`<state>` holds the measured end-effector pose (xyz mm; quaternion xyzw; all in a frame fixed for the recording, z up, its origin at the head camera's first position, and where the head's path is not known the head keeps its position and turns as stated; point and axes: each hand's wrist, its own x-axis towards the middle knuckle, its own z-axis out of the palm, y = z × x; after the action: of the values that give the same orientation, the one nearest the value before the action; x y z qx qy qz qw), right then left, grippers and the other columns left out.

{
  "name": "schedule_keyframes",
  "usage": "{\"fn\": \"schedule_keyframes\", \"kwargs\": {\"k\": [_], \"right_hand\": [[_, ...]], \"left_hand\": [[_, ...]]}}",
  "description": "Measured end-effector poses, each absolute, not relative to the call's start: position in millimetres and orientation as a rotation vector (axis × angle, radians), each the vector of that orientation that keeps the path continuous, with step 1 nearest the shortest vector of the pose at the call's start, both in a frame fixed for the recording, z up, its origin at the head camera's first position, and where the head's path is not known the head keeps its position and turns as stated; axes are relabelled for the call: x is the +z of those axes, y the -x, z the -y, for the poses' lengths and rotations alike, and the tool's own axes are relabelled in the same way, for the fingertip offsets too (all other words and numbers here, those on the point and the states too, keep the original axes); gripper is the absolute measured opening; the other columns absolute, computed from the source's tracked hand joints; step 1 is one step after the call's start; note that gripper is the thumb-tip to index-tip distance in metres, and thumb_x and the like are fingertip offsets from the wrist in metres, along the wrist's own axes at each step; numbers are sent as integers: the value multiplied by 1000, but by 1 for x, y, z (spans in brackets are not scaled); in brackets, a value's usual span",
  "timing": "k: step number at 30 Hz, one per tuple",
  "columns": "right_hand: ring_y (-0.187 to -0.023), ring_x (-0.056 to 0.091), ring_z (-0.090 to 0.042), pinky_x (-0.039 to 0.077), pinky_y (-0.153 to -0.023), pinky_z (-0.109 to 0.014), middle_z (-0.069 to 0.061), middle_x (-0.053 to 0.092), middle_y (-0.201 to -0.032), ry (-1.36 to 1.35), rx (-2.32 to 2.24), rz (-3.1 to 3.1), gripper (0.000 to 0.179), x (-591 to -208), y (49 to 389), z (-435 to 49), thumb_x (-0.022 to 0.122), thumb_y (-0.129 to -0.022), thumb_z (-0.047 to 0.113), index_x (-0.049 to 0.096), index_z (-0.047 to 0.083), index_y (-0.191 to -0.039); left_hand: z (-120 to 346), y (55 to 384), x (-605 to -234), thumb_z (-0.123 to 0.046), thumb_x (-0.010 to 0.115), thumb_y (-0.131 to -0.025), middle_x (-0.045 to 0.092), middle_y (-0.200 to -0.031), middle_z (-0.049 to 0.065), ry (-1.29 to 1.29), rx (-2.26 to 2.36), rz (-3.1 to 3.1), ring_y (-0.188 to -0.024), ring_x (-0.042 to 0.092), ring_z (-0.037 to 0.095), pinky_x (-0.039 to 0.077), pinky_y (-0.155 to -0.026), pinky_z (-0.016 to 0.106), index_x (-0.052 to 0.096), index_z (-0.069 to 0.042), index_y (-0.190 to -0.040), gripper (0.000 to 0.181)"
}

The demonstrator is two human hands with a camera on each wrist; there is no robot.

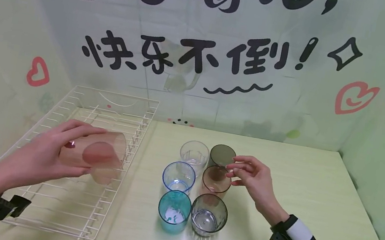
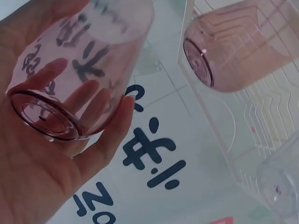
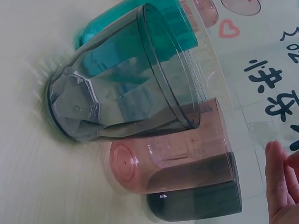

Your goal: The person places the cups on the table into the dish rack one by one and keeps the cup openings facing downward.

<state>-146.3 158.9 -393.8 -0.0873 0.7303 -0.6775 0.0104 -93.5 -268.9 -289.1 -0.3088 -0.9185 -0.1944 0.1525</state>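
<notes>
My left hand (image 1: 44, 149) grips a see-through pink cup (image 1: 92, 149), tipped on its side above the wire rack; in the left wrist view the fingers wrap round its wall near the base. Another pink cup (image 2: 238, 46) shows at the rack in that view, partly behind the held one in the head view. My right hand (image 1: 252, 177) hovers with loosely bent fingers beside the rims of a brownish-pink cup (image 1: 216, 184) and a dark olive cup (image 1: 222, 155). It holds nothing; whether a fingertip touches a rim I cannot tell.
A white wire rack (image 1: 89, 222) stands on the left of the table. In two columns stand the cups, including a clear cup (image 1: 194, 154), a blue-rimmed cup (image 1: 178, 177), a teal cup (image 1: 174, 213) and a grey cup (image 1: 209, 217). Printed cloth walls enclose the table (image 1: 301, 182).
</notes>
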Motion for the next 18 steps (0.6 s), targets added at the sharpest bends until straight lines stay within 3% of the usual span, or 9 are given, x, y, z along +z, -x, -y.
{"fn": "schedule_keyframes", "kwargs": {"k": [9,18], "right_hand": [[-71,67,-14,53,-64,-36,-15,68,-88,41,-2150,-2336,21,-398,149,-165,51,-94,-1,53,-9,-113],[-70,67,-13,53,-64,-35,-19,67,-91,0,-2161,-2331,20,-401,151,-166,52,-94,0,53,-8,-112]], "left_hand": [[292,81,-285,-19,89,-53,52,-112,1,781,-398,2713,-85,55,18,47,-63,34,56,-18,-127,81],[308,74,-285,-23,90,-50,54,-109,4,720,-324,2803,-85,57,23,47,-62,38,58,-15,-123,80]]}}
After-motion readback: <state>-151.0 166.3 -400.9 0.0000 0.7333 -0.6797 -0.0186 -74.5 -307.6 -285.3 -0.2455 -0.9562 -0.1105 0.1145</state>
